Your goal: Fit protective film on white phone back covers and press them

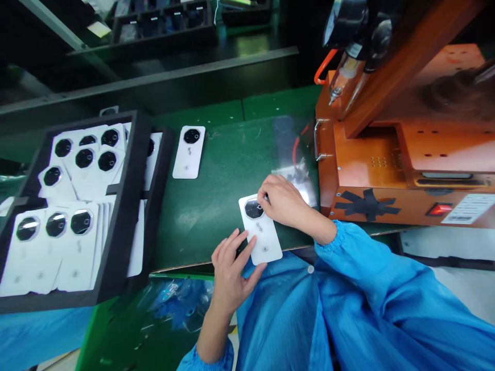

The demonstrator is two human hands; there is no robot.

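A white phone back cover (266,239) with a black eight-sided camera window lies at the front edge of the green bench, its lower end at the blue smock. My left hand (232,268) is open, fingers spread, with fingertips at the cover's left edge. My right hand (284,201) is closed in a pinch at the right side of the camera window. Whatever its fingertips hold, if anything, is hidden behind them. A second white phone back cover (189,157) lies flat on the bench, farther back and to the left.
Two stacked black trays (122,216) with several white covers stand at the left. An orange machine (371,196) with a handle and red switch borders the right. Clear plastic film (296,178) lies beside it. Bagged blue pieces (178,304) are below the bench edge.
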